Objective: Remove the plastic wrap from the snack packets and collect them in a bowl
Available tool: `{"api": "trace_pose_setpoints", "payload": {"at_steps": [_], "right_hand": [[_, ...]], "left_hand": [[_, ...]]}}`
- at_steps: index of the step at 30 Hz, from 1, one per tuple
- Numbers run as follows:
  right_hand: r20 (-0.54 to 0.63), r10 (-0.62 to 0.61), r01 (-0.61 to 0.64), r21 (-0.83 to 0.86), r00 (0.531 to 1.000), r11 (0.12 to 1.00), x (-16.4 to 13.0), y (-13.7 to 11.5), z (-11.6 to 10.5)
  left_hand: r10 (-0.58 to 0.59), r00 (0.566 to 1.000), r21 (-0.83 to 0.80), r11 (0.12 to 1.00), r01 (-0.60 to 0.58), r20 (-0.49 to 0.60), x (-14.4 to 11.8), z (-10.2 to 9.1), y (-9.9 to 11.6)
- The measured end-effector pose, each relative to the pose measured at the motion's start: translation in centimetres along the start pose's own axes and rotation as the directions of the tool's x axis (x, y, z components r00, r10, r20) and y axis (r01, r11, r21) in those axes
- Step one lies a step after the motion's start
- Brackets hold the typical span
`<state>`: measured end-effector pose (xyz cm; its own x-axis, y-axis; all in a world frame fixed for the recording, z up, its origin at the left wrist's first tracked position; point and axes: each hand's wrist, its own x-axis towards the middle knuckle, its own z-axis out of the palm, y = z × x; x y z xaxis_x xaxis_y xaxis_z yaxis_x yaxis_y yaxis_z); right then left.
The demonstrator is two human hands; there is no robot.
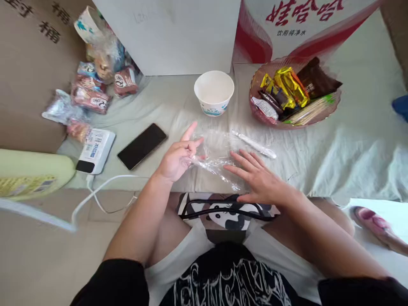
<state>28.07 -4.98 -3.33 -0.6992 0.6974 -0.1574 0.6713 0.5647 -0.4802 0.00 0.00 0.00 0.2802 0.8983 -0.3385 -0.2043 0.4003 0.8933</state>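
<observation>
Head view showed the person seated at a bed (350, 157) covered in a pale sheet, both hands on a sheet of clear plastic film (216, 155) lying just before the knees. Left hand (178, 159) pinched the film's crumpled edge between fingertips; right hand (258, 176) lay flat and spread, pressing it down (nothing clasped). Near the film lay a wrapped utensil (254, 144), beyond it a paper bowl (213, 92) and a snack basket (295, 95). A phone (142, 145) rested to the left.

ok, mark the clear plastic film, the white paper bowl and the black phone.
clear plastic film (214, 158), head view, crumpled middle.
white paper bowl (213, 90), head view, inner floor.
black phone (142, 145), head view, screen centre.
</observation>
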Motion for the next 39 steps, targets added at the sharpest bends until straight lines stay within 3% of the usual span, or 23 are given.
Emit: {"api": "trace_pose_setpoints", "payload": {"at_steps": [3, 6, 8, 10, 12, 14, 18, 21, 23, 25, 29, 31, 34, 37, 39], "right_hand": [[-0.029, -0.037, 0.036, -0.014, 0.999, 0.999, -0.1, 0.2, 0.2], [-0.149, -0.106, 0.113, 0.036, 0.983, 0.993, 0.1, 0.5, 0.4], [-0.271, -0.138, 0.178, 0.128, 0.953, 0.976, 0.4, 0.8, 0.4], [-0.39, -0.092, 0.204, 0.257, 0.916, 0.944, 0.5, 1.3, 0.1], [-0.478, 0.053, 0.162, 0.397, 0.877, 0.904, 0.6, 1.9, -0.4], [-0.516, 0.253, 0.093, 0.554, 0.819, 0.827, 0.7, 2.3, -0.9], [-0.417, 0.599, -0.011, 0.815, 0.683, 0.58, 1.2, 2.7, -1.8], [-0.335, 0.733, -0.135, 0.856, 0.592, 0.5, 1.6, 2.6, -2.4], [-0.324, 0.759, -0.226, 0.824, 0.564, 0.519, 1.6, 2.5, -2.6], [-0.35, 0.758, -0.292, 0.77, 0.551, 0.568, 1.5, 2.6, -2.7], [-0.437, 0.75, -0.375, 0.671, 0.497, 0.64, 1.1, 3.2, -2.8], [-0.49, 0.737, -0.45, 0.586, 0.466, 0.674, 1.1, 3.8, -2.7], [-0.57, 0.702, -0.576, 0.427, 0.427, 0.697, 1.0, 4.4, -2.6], [-0.683, 0.626, -0.627, 0.309, 0.376, 0.715, 0.4, 4.1, -2.6], [-0.81, 0.469, -0.575, 0.209, 0.351, 0.791, -0.3, 3.1, -2.5]], "left_hand": [[0.029, 0.995, 0.0, 1.0, -0.029, -0.1, 0.5, -0.3, 0.1], [0.058, 0.991, 0.091, 0.995, -0.048, -0.118, 0.6, -0.9, 0.2], [0.071, 0.996, 0.212, 0.976, -0.058, -0.051, 0.3, -1.4, 0.1], [0.076, 0.994, 0.382, 0.919, -0.1, 0.079, 0.0, -1.8, -0.1], [0.07, 0.978, 0.532, 0.831, -0.165, 0.194, -0.4, -2.2, -0.3], [0.061, 0.974, 0.619, 0.763, -0.186, 0.218, -0.5, -2.3, -0.5], [0.102, 0.99, 0.632, 0.762, -0.139, 0.095, -0.3, -2.2, -0.6], [0.173, 0.985, 0.602, 0.788, -0.131, -0.012, 0.1, -2.2, -0.6], [0.204, 0.978, 0.655, 0.745, -0.123, -0.049, 0.2, -2.3, -0.6], [0.212, 0.977, 0.765, 0.634, -0.112, -0.033, 0.3, -2.4, -0.8], [0.172, 0.982, 0.927, 0.351, -0.131, 0.074, 0.4, -2.1, -1.5], [0.165, 0.976, 0.937, 0.295, -0.187, 0.143, 0.7, -1.7, -2.0], [0.22, 0.962, 0.902, 0.364, -0.234, 0.161, 1.3, -1.2, -2.4], [0.217, 0.976, 0.815, 0.561, -0.143, 0.022, 1.5, -1.1, -2.3], [0.154, 0.988, 0.71, 0.699, -0.087, -0.03, 1.3, -1.0, -1.9]]}}
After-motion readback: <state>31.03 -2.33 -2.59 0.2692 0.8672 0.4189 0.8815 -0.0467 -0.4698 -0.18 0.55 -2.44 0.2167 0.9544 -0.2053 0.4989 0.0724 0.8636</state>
